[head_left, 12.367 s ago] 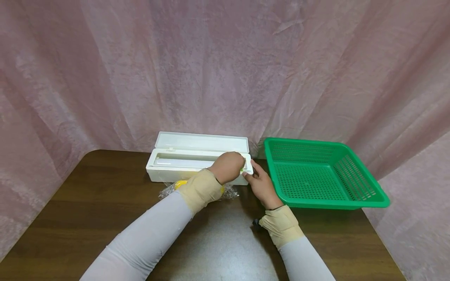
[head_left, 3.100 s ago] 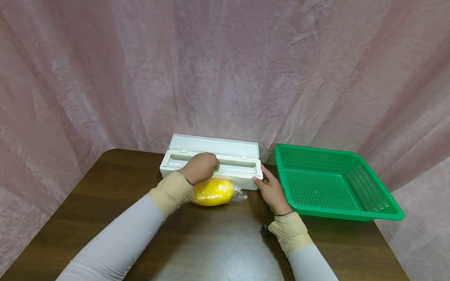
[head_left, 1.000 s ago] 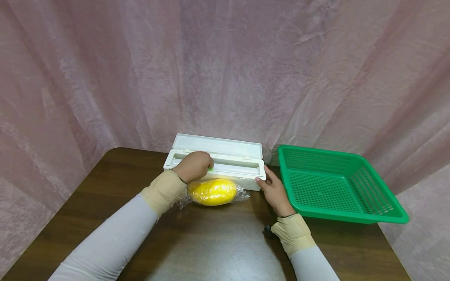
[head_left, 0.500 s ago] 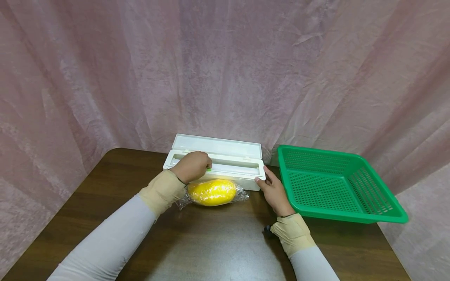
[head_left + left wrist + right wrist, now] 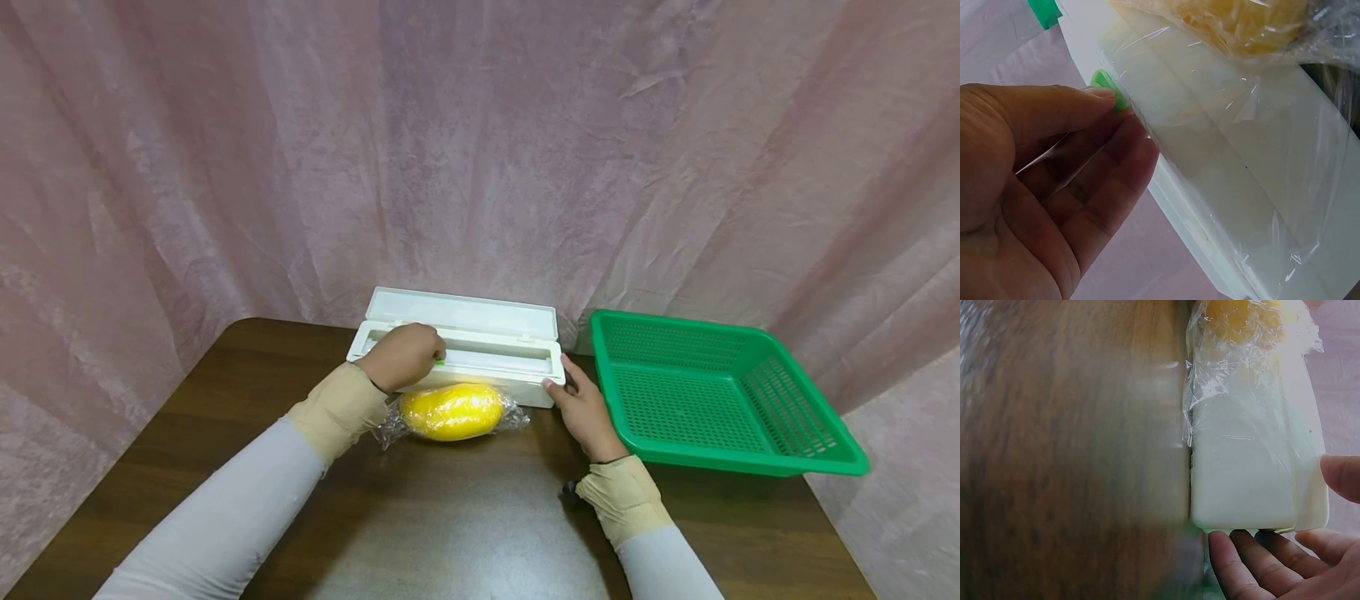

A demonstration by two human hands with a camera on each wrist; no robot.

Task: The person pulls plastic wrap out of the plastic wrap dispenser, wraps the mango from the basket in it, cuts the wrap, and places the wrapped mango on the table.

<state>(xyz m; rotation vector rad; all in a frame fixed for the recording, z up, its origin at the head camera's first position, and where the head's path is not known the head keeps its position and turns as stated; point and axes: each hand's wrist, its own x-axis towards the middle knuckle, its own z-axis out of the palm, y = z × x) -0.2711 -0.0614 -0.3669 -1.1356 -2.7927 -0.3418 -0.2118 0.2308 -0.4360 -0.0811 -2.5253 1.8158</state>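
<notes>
A white plastic-wrap dispenser (image 5: 517,392) lies lengthwise near the back of the table, its lid (image 5: 465,312) raised. Inside its slot a white roll shows. My left hand (image 5: 401,354) reaches over the dispenser's left half, pinching a small green slide cutter (image 5: 1110,90) between thumb and fingers. At the other end, my right hand (image 5: 585,408) steadies the dispenser, thumb at the front corner and fingers against the end face (image 5: 1244,526). Just in front lies a smooth yellow oval object (image 5: 453,411) in clear cling film (image 5: 1254,125); film also covers the dispenser's front.
A green perforated plastic basket (image 5: 678,417) stands to the right, close to my right hand. The brown wooden table (image 5: 442,508) stretches forward of the dispenser. Behind everything hangs a pink curtain (image 5: 480,167).
My left hand and the green slide cutter have travelled left along the dispenser from its right end. The yellow object now shows fully below my left hand. My right hand keeps its hold.
</notes>
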